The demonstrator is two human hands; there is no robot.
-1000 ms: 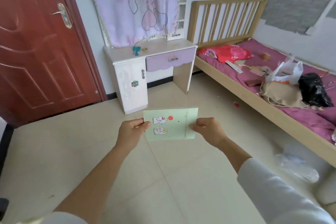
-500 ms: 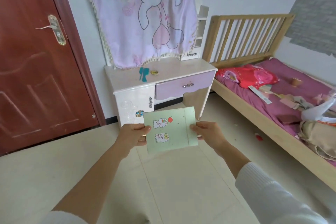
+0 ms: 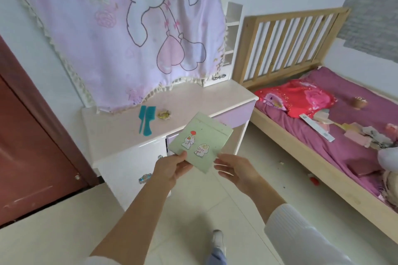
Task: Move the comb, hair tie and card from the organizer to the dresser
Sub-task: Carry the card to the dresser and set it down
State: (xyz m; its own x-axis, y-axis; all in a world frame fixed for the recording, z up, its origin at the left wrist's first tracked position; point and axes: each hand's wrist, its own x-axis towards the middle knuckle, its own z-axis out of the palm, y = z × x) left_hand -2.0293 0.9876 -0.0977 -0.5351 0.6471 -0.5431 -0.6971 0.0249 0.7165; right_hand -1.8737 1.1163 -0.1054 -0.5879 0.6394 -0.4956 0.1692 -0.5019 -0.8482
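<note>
My left hand (image 3: 172, 168) pinches the near corner of a pale green card (image 3: 200, 141) with cartoon stickers and a red dot. The card is tilted, its far edge over the front of the white dresser (image 3: 120, 133). My right hand (image 3: 237, 170) hovers just right of the card, fingers apart, not touching it. On the dresser top lie a teal comb (image 3: 146, 122) and, beside it to the right, a yellowish hair tie (image 3: 163, 114). No organizer is in view.
A pink cartoon cloth (image 3: 137, 28) hangs over the dresser's back. A wooden bed (image 3: 323, 135) with a purple sheet, a red pillow and clutter stands to the right. A brown door (image 3: 25, 157) is on the left. My foot (image 3: 217, 241) is on the tiled floor.
I have walked closer to the dresser. The card has turned and risen toward the dresser top. My right hand has let go of the card; the left hand keeps hold.
</note>
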